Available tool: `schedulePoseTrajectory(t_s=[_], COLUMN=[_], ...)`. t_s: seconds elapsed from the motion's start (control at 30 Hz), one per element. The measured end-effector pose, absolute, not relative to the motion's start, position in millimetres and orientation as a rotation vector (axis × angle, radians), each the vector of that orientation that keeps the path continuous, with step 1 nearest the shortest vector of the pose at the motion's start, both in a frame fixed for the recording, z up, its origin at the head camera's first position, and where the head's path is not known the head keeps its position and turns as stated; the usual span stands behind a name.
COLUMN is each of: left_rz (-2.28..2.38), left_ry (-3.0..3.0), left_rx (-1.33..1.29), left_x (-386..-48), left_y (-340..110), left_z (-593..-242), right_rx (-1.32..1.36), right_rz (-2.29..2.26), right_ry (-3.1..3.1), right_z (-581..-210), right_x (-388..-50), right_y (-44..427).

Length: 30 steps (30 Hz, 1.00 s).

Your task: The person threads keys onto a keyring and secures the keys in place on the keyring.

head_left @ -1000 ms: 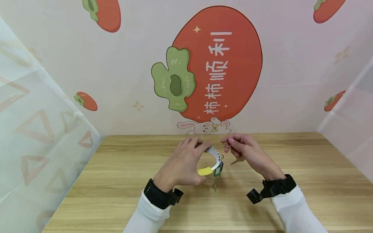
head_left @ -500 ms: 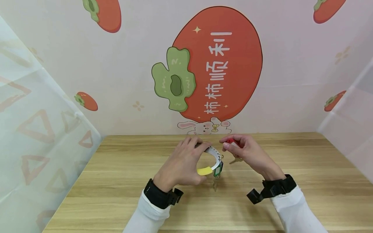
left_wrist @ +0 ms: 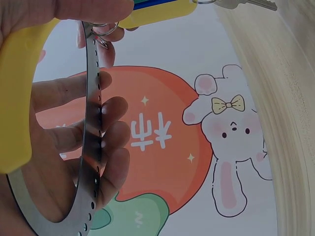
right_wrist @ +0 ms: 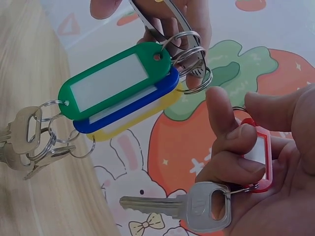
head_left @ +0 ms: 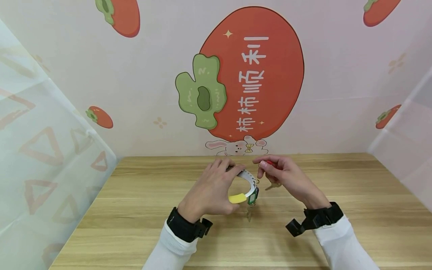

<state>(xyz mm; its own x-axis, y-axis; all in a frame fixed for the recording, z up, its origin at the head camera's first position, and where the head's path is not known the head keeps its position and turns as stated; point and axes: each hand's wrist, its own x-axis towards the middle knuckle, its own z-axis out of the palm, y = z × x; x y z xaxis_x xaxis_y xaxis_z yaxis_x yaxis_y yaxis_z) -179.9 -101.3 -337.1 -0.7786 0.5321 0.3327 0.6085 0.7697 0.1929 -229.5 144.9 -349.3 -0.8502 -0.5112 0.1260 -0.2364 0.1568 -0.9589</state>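
Note:
In the head view my left hand (head_left: pixel 209 189) holds a flat metal key hoop (left_wrist: pixel 89 123) with a row of small holes and a yellow grip (left_wrist: pixel 15 98). From its edge hang a green key tag (right_wrist: pixel 113 81), a blue key tag (right_wrist: pixel 88 126) and a yellow key tag (right_wrist: pixel 147 114) on split rings, with keys (right_wrist: pixel 27 130) at their lower ends. My right hand (head_left: pixel 287 172), just right of the hoop, holds a red key tag (right_wrist: pixel 267 152) partly hidden by fingers. Thumb and index finger are at its upper split ring (right_wrist: pixel 239 109); a key (right_wrist: pixel 202 206) dangles below.
Both hands are above a wooden table (head_left: pixel 152 225). Behind it stands a pale backdrop (head_left: pixel 330 123) printed with persimmons and a rabbit. A pale side panel (head_left: pixel 44 150) is at the left, another (head_left: pixel 411 150) at the right.
The red tag, out of sight in the oldest head frame, now shows between the right hand's fingers. Those fingers have shifted slightly left toward the hoop. The left hand stays still.

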Motion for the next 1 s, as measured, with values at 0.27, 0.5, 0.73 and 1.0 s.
schedulePoseTrajectory(t_s=[0.27,0.5,0.73,1.0], left_rz=[-0.416,-0.418,-0.411,-0.397], left_ry=[-2.692,-2.698,-2.711,-2.707], left_rx=[-0.898,-0.897,-0.896,-0.895], left_x=[-179.9,-179.3,-179.1,-178.9], left_y=[-101.0,-100.8,-100.8,-100.6], left_z=[-337.9,-337.5,-337.1,-336.8], right_rx=[-0.734,-0.701,-0.669,-0.675], right_rz=[-1.804,-1.853,-1.781,-1.729], right_ry=[2.123,2.116,2.224,2.275], right_z=[-349.6,-350.4,-349.9,-350.2], right_x=[-229.6,-229.2,-228.0,-227.9], right_y=[144.4,142.6,142.2,142.7])
